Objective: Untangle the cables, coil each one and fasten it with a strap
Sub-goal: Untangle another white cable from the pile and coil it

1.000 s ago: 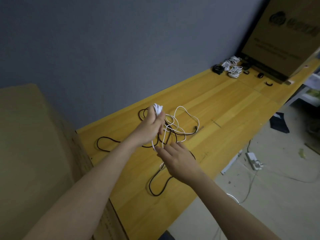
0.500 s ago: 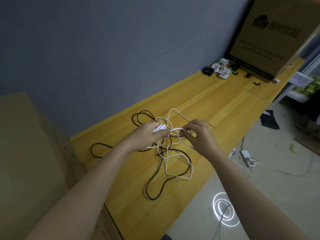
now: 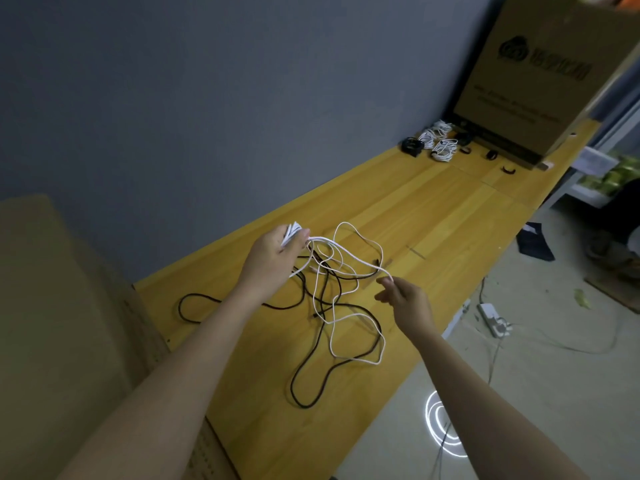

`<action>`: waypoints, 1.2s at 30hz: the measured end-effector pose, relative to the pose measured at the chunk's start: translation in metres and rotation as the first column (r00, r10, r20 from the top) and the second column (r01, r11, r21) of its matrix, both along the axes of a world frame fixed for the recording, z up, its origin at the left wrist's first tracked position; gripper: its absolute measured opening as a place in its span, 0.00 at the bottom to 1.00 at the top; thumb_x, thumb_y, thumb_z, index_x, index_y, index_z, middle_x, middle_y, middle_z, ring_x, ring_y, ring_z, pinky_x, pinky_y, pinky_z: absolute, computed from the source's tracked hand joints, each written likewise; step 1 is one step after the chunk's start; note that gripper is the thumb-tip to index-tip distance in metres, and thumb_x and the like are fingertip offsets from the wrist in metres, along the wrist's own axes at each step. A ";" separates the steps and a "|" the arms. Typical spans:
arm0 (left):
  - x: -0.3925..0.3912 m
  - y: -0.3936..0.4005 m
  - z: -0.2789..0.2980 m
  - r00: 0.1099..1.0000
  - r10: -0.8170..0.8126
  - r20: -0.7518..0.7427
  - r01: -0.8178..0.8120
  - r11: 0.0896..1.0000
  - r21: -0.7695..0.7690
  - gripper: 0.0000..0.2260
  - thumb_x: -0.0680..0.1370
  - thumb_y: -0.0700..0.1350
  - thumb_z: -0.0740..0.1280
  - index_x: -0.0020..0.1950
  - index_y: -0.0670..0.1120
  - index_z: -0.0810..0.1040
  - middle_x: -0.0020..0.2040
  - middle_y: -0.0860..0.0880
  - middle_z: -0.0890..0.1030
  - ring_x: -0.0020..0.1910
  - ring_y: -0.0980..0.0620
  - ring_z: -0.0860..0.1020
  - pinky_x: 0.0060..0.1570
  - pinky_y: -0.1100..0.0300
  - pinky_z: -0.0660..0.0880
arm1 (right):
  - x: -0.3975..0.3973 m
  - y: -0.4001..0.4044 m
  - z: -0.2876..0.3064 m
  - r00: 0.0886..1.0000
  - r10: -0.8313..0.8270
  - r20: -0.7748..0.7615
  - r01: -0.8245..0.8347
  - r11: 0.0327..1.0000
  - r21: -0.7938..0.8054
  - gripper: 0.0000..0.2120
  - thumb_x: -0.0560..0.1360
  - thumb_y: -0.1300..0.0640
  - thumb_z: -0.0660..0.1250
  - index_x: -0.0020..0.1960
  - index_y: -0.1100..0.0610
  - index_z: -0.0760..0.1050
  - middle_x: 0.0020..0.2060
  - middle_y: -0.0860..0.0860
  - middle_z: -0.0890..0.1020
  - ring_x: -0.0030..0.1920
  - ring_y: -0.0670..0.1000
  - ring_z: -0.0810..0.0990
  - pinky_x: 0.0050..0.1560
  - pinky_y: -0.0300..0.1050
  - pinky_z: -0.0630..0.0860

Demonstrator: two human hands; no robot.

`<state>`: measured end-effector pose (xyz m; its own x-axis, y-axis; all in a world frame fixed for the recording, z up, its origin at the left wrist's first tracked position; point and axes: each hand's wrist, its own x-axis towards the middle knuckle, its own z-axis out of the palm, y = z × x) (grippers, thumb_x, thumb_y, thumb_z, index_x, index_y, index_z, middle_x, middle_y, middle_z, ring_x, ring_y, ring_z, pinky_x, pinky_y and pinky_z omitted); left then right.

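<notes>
A thin white cable (image 3: 348, 322) lies in loose loops over a black cable (image 3: 304, 375) on the wooden table (image 3: 433, 216). My left hand (image 3: 273, 258) is raised above the tangle and grips a small folded bundle of the white cable's turns. My right hand (image 3: 407, 299) pinches a strand of the same white cable near the table's front edge, drawn to the right of the left hand. The two cables still cross each other under my hands.
Several coiled white cables (image 3: 440, 142), a coiled black one (image 3: 412, 146) and loose black straps (image 3: 507, 169) lie at the table's far end by a large cardboard box (image 3: 540, 71). Another cardboard box (image 3: 62, 323) stands at left. A power strip (image 3: 493, 315) lies on the floor.
My right hand has pulled the white strand away to the right and lower, and my left hand has lifted its bundle; the white loops have spread wider.
</notes>
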<state>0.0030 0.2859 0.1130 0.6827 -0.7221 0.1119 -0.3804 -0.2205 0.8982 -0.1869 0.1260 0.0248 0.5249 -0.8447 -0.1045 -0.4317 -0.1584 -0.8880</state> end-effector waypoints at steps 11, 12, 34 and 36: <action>-0.002 0.004 0.012 0.738 -0.442 -0.511 0.395 0.896 -0.205 0.18 0.70 0.64 0.63 0.32 0.50 0.71 0.23 0.55 0.61 0.21 0.58 0.57 0.22 0.68 0.59 | 0.063 -0.012 0.033 0.986 -0.007 -0.166 -0.030 0.975 -0.220 0.17 0.82 0.46 0.54 0.53 0.53 0.78 0.34 0.50 0.77 0.39 0.54 0.76 0.37 0.44 0.66; -0.001 0.003 0.013 0.724 -0.423 -0.544 0.337 0.906 -0.256 0.17 0.71 0.62 0.63 0.31 0.51 0.72 0.23 0.56 0.61 0.20 0.58 0.57 0.22 0.68 0.61 | 0.065 -0.006 0.029 0.944 0.067 -0.322 -0.155 0.954 -0.256 0.17 0.82 0.45 0.53 0.55 0.52 0.77 0.39 0.53 0.80 0.43 0.57 0.78 0.39 0.45 0.68; -0.020 -0.007 0.012 0.855 -0.345 -0.387 0.420 0.898 0.128 0.11 0.84 0.53 0.53 0.56 0.45 0.65 0.37 0.49 0.76 0.31 0.56 0.73 0.37 0.61 0.72 | 0.044 0.048 0.107 0.858 0.465 -0.218 -0.243 -0.006 -0.970 0.08 0.76 0.62 0.63 0.48 0.58 0.82 0.42 0.54 0.81 0.44 0.56 0.72 0.42 0.47 0.68; -0.021 -0.005 0.015 0.830 -0.391 -0.399 0.457 0.885 0.083 0.20 0.83 0.57 0.48 0.49 0.43 0.69 0.32 0.49 0.75 0.29 0.54 0.71 0.37 0.58 0.70 | 0.054 0.036 0.120 0.855 0.498 -0.147 -0.269 0.184 -0.945 0.05 0.75 0.61 0.68 0.46 0.61 0.82 0.39 0.56 0.80 0.41 0.57 0.75 0.41 0.47 0.70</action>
